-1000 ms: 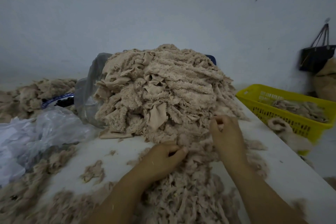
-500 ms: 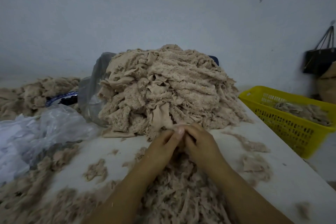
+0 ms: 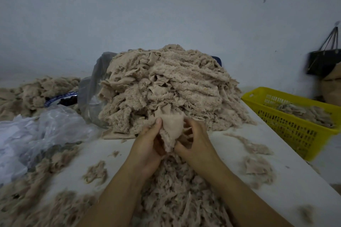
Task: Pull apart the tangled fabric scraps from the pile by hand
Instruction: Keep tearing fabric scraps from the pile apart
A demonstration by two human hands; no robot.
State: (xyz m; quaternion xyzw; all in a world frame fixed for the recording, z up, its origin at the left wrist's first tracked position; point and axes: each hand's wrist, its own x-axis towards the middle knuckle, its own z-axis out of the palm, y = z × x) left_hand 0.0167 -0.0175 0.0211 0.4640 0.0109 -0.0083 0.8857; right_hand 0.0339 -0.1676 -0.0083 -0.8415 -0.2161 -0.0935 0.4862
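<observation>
At the desk's (image 3: 287, 186) right edge: yellow basket (image 3: 287, 125), perforated walls, with a shallow layer of beige basket scraps (image 3: 302, 112) inside. I can't tell whether it sits on the desk or just beside it. Far left, a clear plastic bag (image 3: 46, 131) lies crumpled and its contents aren't visible. A grey bag (image 3: 92, 94) slumps against the pile's (image 3: 166, 86) left flank, with scraps spilling out of it. A black handbag (image 3: 323, 62) hangs on the wall far right, above a brown sack (image 3: 334, 86).

The pile is at desk centre, tall and beige. Loose fluff (image 3: 175, 190) runs from its foot toward the camera, under both forearms. A second heap (image 3: 36, 88) sits back left.

One scrap (image 3: 172, 127), smooth side facing the camera, is held up at the pile's foot. The left hand (image 3: 147, 145) has its grip pinched on the scrap's left edge, thumb on top. The right hand (image 3: 197, 142) has its grip curled round the right edge, fingers in the fuzz.

Versus 0.5 s ago, the hands were then pressed together low at the pile's base with no scrap showing between them. Now they are raised and slightly parted with the scrap spread across. At 1 s ago they were well apart.

A blue-rimmed object (image 3: 60, 96) by the left heap carries white marks, too small to read.
</observation>
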